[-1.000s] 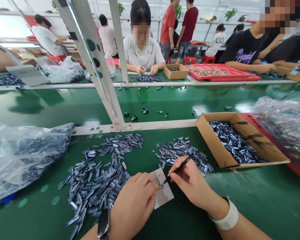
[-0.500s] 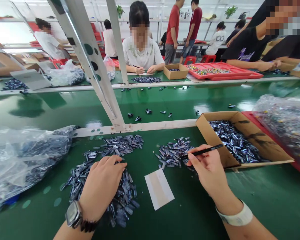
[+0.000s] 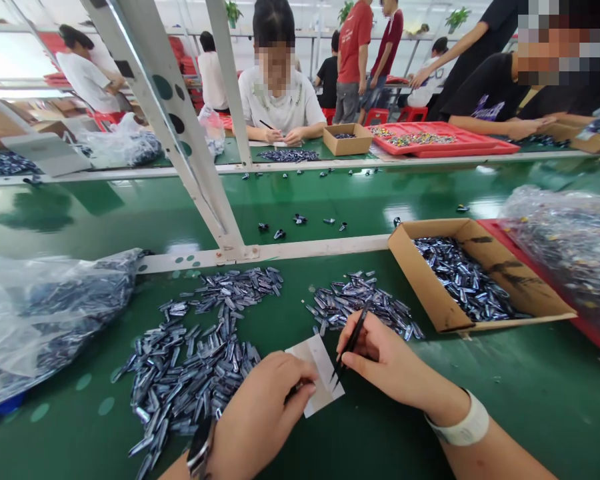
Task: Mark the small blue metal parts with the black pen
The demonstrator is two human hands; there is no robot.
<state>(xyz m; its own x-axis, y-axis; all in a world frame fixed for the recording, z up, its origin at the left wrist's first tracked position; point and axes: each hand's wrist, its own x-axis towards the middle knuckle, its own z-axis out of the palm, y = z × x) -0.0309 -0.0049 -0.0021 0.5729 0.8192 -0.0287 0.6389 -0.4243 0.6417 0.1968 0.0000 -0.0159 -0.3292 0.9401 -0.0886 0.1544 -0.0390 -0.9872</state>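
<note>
My right hand (image 3: 380, 357) grips a pair of black tweezers (image 3: 353, 343), tips pointing down over the right side of a small white card (image 3: 317, 350) with a beige strip. My left hand (image 3: 267, 407), wearing a watch, is closed in a pinch above the card's left part; whatever its fingertips hold is hidden. To its left spreads a large pile of shiny dark blue-grey elongated pieces (image 3: 180, 377), joined to a smaller heap (image 3: 240, 287) farther back. Beyond my right hand lies another pile of similar pieces (image 3: 350, 293).
A cardboard box (image 3: 400, 260) of dark pieces stands at right, beside a large clear plastic bag (image 3: 570, 247). Another filled bag (image 3: 45, 320) lies at left. A white slanted post (image 3: 180, 133) rises from the rail. Across the green belt (image 3: 305, 197), a person (image 3: 280, 100) sits working.
My left hand has left the large pile and moved right to the card, fingers now pinched. My right hand has come left from the right pile, bringing the tweezers over the card.
</note>
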